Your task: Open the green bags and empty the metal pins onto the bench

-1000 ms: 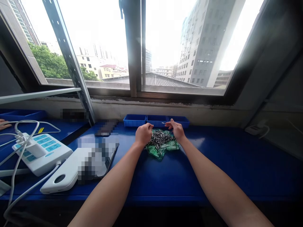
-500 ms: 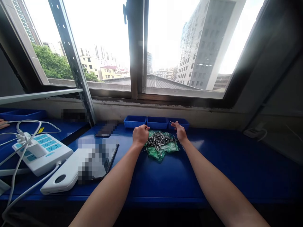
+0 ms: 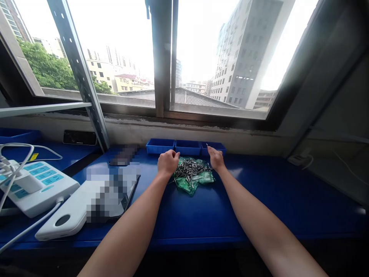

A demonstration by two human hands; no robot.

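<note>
A heap of small silvery and dark metal rods (image 3: 191,168) lies on crumpled green plastic bags (image 3: 186,187) on the blue table. At the heap's left edge, my left hand (image 3: 167,163) is closed in a fist, and whatever its fingers may hold is hidden. My right hand (image 3: 216,158), at the right edge of the heap, pinches a small metal rod (image 3: 207,145) whose tip sticks up past the fingertips. Behind the heap stand a left blue bin (image 3: 160,149), a middle blue bin (image 3: 188,151) and a right blue bin (image 3: 221,147), the last partly covered by my right hand.
To my left are a white power strip (image 3: 43,181) with cables, a white power bank (image 3: 62,221) and a partly blurred flat device (image 3: 134,192). A dark phone (image 3: 80,137) leans near the metal post (image 3: 83,84). A window lies behind the table (image 3: 201,223).
The view has shifted slightly, so things sit a little further left. My right hand has turned a little, the rod still between its fingertips. The left fist stays beside the heap.
</note>
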